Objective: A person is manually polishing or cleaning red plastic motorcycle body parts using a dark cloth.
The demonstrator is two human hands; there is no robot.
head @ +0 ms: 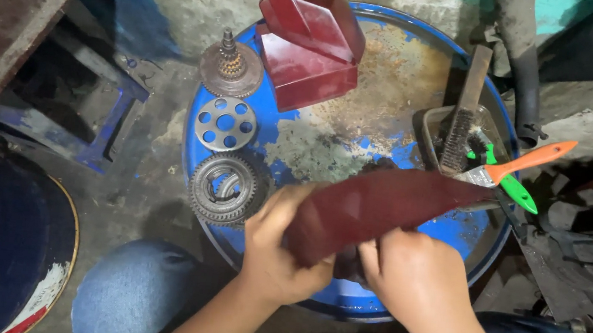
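Both hands work over the top of a blue drum (428, 59). My left hand (274, 246) grips the lower left end of a long dark red sheet of abrasive paper (382, 202). My right hand (414, 273) is closed around a small dark part under the sheet; the part is mostly hidden. The sheet stretches up and right toward a small tray. A toothed gear ring (223, 188) lies just left of my left hand.
On the drum lie a perforated round plate (225, 123), a rusty hub with a shaft (230, 68), a dark red plastic cover (309, 41), and a tray (431, 130) with a wire brush (463, 111) and orange-handled (532, 158) and green-handled (517, 190) brushes. My knees are below the drum.
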